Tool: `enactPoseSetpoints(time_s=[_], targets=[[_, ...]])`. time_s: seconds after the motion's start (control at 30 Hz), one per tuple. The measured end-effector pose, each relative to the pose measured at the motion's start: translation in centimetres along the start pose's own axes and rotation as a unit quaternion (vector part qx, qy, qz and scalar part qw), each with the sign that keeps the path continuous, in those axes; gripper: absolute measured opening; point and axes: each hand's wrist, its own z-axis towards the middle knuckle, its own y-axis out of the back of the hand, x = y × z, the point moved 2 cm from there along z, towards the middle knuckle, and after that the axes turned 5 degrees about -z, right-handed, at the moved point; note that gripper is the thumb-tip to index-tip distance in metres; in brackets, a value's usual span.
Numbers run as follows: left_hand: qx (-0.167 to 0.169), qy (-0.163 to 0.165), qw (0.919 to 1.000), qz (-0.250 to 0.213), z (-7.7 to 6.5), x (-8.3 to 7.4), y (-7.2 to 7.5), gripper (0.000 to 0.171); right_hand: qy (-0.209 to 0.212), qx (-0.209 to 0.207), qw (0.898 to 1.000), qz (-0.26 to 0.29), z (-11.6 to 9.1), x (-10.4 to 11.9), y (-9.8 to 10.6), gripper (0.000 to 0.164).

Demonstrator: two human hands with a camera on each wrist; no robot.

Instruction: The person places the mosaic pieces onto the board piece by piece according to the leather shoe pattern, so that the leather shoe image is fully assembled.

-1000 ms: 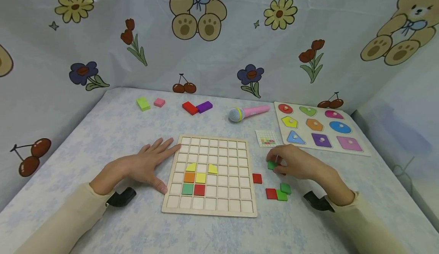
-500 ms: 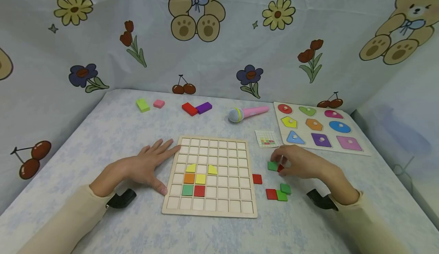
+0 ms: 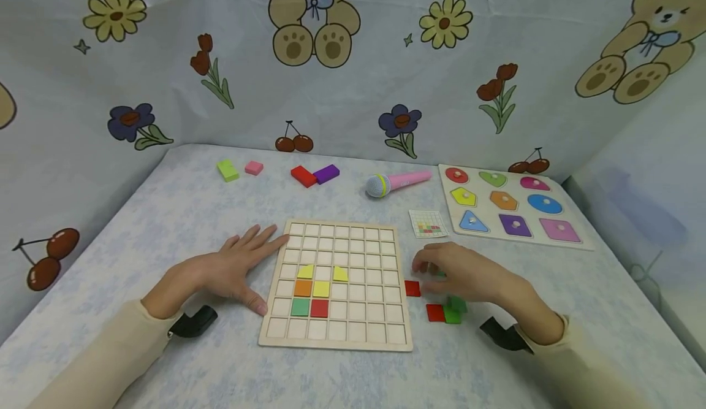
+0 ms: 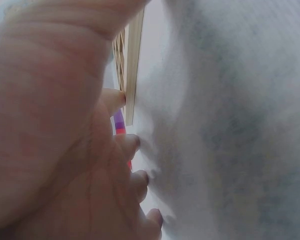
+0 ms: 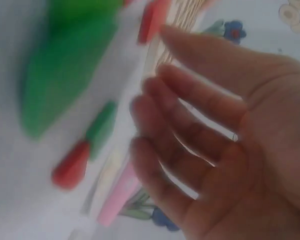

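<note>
My left hand lies spread on the table, its thumb and index fingertip at the left rim of a wooden grid board. Toward the board's left side sit an orange tile, a green tile, a red tile and several yellow tiles. My right hand hovers right of the board with loosely bent fingers and holds nothing. Its fingertips are close to a loose red tile by the rim. Other loose tiles, red and green, lie beneath the hand.
A small pattern card lies behind the right hand, near a knobbed shape puzzle. Farther back are a pink toy microphone and purple, red, pink and green blocks. A printed cloth hangs behind.
My right hand has left the green and red tiles it was touching and moved left toward the red tile beside the board. The left hand stays in place.
</note>
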Motion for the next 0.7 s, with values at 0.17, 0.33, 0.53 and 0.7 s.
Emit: enactPoseSetpoints(time_s=[0.17, 0.33, 0.53, 0.7], targets=[[-0.001, -0.001, 1.0, -0.002, -0.1, 0.2, -0.1, 0.129, 0.038, 0.015, 0.999, 0.014, 0.3, 1.2, -0.9, 0.017], [0.003, -0.004, 1.0, 0.001, -0.1, 0.3, 0.0, 0.128, 0.045, 0.006, 0.999, -0.004, 0.4, 1.4, -1.0, 0.017], [0.003, -0.004, 1.0, 0.007, 0.0, 0.3, 0.1, 0.128, 0.029, -0.018, 0.999, -0.031, 0.5, 3.1, 0.0, 0.019], [0.003, 0.0, 0.9999, 0.013, 0.1, 0.3, 0.0, 0.128, 0.092, -0.024, 0.994, -0.058, 2.0, 6.7, -0.4, 0.016]])
